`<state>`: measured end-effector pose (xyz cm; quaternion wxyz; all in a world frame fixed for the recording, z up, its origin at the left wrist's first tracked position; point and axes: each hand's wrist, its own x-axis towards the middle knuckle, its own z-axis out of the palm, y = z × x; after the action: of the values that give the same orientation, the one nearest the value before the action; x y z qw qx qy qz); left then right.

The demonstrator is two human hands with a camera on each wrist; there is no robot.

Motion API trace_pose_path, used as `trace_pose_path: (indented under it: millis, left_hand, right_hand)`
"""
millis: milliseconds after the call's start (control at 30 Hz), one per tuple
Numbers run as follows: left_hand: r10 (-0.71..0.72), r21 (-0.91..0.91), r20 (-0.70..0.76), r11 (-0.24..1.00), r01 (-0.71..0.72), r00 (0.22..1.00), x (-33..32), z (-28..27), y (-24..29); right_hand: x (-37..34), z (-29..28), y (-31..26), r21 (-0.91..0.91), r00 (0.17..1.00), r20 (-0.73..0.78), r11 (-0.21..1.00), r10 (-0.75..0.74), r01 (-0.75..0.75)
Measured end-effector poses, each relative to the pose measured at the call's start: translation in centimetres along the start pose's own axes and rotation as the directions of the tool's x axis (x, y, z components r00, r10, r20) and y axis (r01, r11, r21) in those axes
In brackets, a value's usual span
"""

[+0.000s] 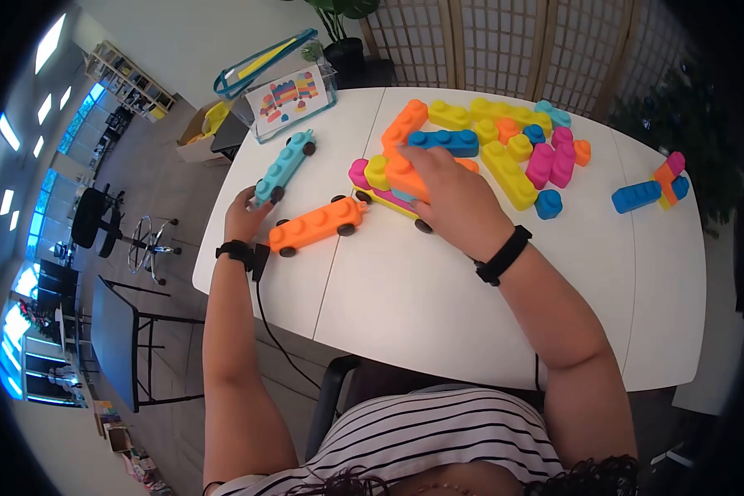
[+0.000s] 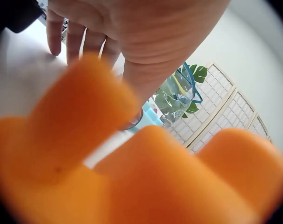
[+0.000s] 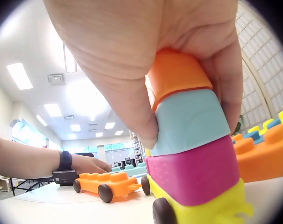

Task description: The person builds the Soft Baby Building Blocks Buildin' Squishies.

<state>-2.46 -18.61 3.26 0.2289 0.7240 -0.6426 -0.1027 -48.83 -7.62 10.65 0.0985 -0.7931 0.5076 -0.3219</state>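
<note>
white tabletop (image 1: 388,306): orange car (image 1: 318,225) slants between left hand (image 1: 244,218), loose-fingered beside teal car (image 1: 283,171), and right hand (image 1: 463,202), gripping orange block (image 3: 181,74) above yellow car (image 3: 195,212).

"Left hand (image 1: 246,217)?"
"Eleven o'clock from the torso (image 1: 438,430), fingers (image 2: 75,42) spread and fairly straight!"
"And the right hand (image 1: 455,194)?"
"Twelve o'clock, elbow (image 1: 583,355) bent, thumb (image 3: 148,128) and fingers gripping, palm down!"

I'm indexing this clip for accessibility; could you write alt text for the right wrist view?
The right hand grips an orange block atop a light blue block, above a magenta block and yellow wheeled base. Beyond are an orange wheeled base and the left hand.
</note>
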Motion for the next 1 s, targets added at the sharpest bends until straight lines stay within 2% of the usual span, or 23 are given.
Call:
trace_pose_path:
  millis: [67, 133, 233, 300, 333, 400, 533, 600, 733, 767, 833, 867, 933, 1000]
  left_hand:
    - [0.018, -0.087, 0.016, 0.996, -0.017, 1.0, 0.4, 0.4, -0.4]
    - [0.005, -0.122, 0.018, 0.993, -0.003, 1.0, 0.7, 0.5, -0.5]
    - [0.046, -0.188, 0.007, 0.981, -0.044, 0.999, 0.6, 0.5, 0.2]
    - [0.133, -0.17, 0.008, 0.977, -0.13, 0.991, 0.6, 0.7, 0.6]
    - [0.133, -0.174, 0.002, 0.976, -0.131, 0.991, 0.4, 0.8, 0.7]
    - [0.048, -0.154, 0.001, 0.987, -0.047, 0.999, -0.2, 0.8, 1.9]
    - [0.029, -0.135, -0.008, 0.99, -0.03, 1.0, -1.1, 0.6, 3.3]
    - [0.085, -0.069, -0.024, 0.994, -0.087, 0.996, -1.1, 0.7, 3.6]
    - [0.102, -0.055, -0.161, 0.992, -0.112, 0.982, -1.3, 1.3, 4.1]
    - [0.1, -0.057, -0.164, 0.992, -0.111, 0.981, -1.2, 1.3, 4.2]
    - [0.24, -0.065, -0.11, 0.967, -0.248, 0.965, -0.8, 1.0, 4.3]
    - [0.244, -0.065, -0.11, 0.966, -0.252, 0.964, -0.6, 0.9, 4.5]
    - [0.204, 0.022, -0.008, 0.979, -0.203, 0.979, -0.3, 0.6, 4.9]
    - [0.194, 0.035, -0.022, 0.981, -0.193, 0.981, -0.6, 0.5, 5.4]
  right_hand:
    - [1.2, 0.7, -0.4, 0.033, 0.994, 0.082, 0.997, 0.07, -0.073]
    - [2.1, 1.7, -0.7, 0.063, 0.999, 0.038, 0.998, 0.024, -0.027]
    - [3.6, 2.3, -1.6, 0.033, 0.992, 0.101, 0.996, 0.08, -0.084]
    - [4.3, 2.9, -1.9, 0.023, 0.995, 0.082, 0.998, 0.059, -0.061]
    - [4.5, 3.0, -2.0, 0.019, 0.995, 0.08, 0.998, 0.054, -0.055]
    - [4.8, 3.0, -2.4, -0.003, 0.992, 0.093, 0.997, 0.079, -0.079]
    - [4.3, 3.6, -2.0, 0.005, 0.997, 0.055, 0.999, 0.047, -0.047]
    - [3.5, 3.1, -2.4, -0.04, 0.994, 0.047, 0.995, 0.096, -0.094]
    - [1.5, 2.2, -2.2, -0.038, 0.996, 0.001, 0.996, 0.086, -0.086]
    - [1.2, 1.4, -2.6, -0.021, 0.992, 0.039, 0.993, 0.121, -0.12]
    - [0.8, 0.3, -3.1, -0.018, 0.99, 0.061, 0.992, 0.129, -0.129]
    - [0.7, 0.0, -3.1, -0.015, 0.987, 0.082, 0.99, 0.14, -0.14]
    - [0.8, -0.2, -3.0, -0.033, 0.982, 0.096, 0.987, 0.162, -0.159]
    - [0.8, 0.2, -2.7, -0.047, 0.977, 0.114, 0.983, 0.182, -0.177]
